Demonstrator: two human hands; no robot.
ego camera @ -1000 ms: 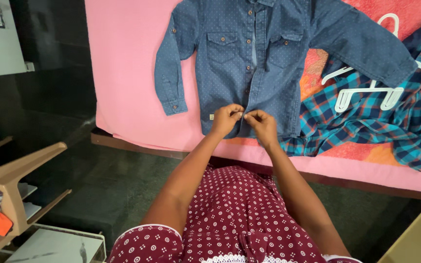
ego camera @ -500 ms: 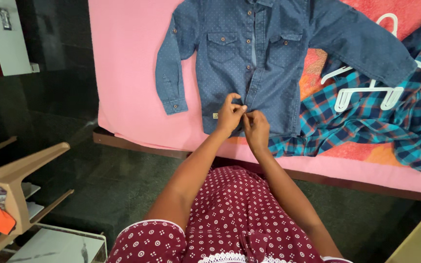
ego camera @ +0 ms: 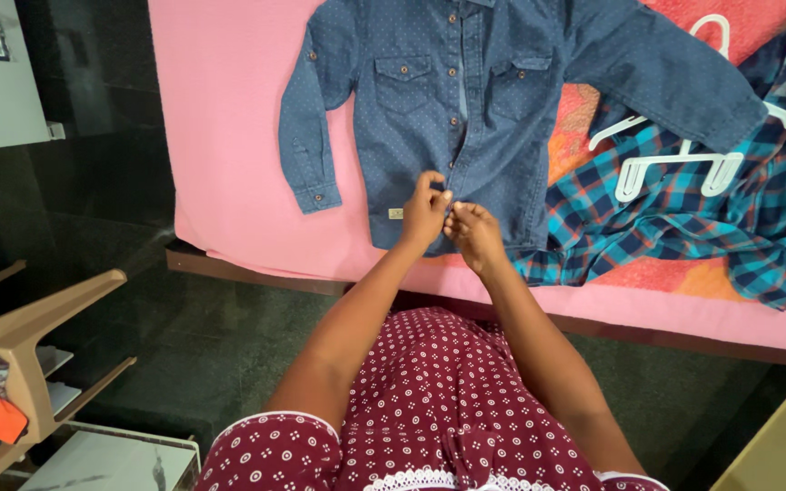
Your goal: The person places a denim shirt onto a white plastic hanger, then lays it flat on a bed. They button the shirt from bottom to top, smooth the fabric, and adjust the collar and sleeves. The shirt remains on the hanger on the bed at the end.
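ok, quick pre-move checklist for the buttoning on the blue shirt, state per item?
1. Both hands on the placket: left hand and right hand pinch the front near the hem of the blue dotted shirt. ok.
2. Shirt lies flat on the pink sheet, both sleeves spread out. ok.
3. Button at the fingertips through its hole: hidden by the fingers. cannot tell.
4. Buttons higher up the placket: front looks closed, detail too small. cannot tell.
5. Right sleeve free of clutter: it lies over the white hanger and the plaid shirt. not ok.
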